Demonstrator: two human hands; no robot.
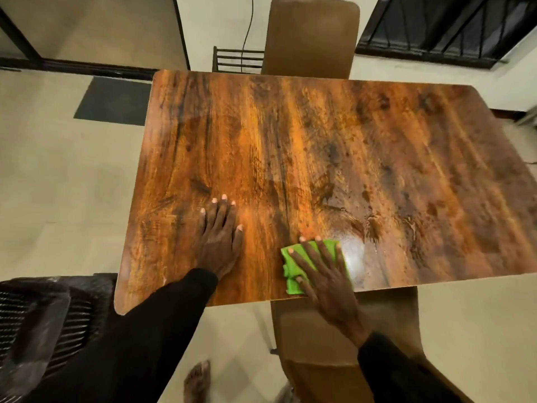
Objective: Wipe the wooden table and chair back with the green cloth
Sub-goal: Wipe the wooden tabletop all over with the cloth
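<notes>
The wooden table [319,146] fills the middle of the view, its grain dark orange-brown with wet streaks near the front right. My right hand [325,274] lies flat on the folded green cloth [293,269], pressing it onto the table close to the near edge. My left hand [220,237] rests flat and empty on the tabletop, fingers spread, to the left of the cloth. A tan chair [345,338] stands tucked under the near edge below my right arm. Its back is partly hidden by my sleeve.
A second tan chair [311,36] stands at the far side of the table. A dark woven chair [43,324] sits at the lower left. A dark mat [113,100] lies on the floor beyond the table's left corner. A bare foot [197,379] shows below.
</notes>
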